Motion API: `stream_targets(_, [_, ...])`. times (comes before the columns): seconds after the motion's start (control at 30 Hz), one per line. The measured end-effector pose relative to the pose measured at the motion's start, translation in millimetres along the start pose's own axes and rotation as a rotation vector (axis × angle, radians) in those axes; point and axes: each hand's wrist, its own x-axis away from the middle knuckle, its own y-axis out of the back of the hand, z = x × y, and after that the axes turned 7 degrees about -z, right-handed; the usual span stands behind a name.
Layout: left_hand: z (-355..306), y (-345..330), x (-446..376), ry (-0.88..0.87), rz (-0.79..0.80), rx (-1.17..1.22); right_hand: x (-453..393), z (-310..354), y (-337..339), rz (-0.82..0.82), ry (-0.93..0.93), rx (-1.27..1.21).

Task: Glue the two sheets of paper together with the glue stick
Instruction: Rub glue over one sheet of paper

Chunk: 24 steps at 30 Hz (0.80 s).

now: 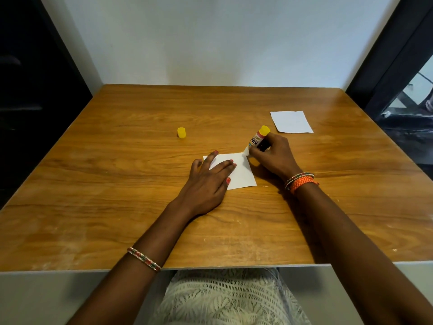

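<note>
Head-worn view, facing forward and down, close over table (140, 160)

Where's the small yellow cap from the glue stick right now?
In the head view, the small yellow cap stands alone on the wooden table, left of centre, beyond the left hand, apart from both paper sheets.

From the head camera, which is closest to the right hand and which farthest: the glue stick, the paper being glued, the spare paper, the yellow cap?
1. Glue stick: held in the right hand.
2. Near paper: just left of that hand, pinned by the left hand.
3. Spare paper: farther back, to the right.
4. Yellow cap: far off to the left.
</note>
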Motion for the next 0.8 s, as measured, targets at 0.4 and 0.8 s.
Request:
stream_targets(0.4, [-2, 3, -1, 0.016, 0.014, 0.006, -13, 9, 6, 0.179, 0.038, 0.091])
stream_targets(0.8, [-3, 2, -1, 0.023, -0.004, 0.000, -11, 12, 9, 0.211, 0.054, 0.111])
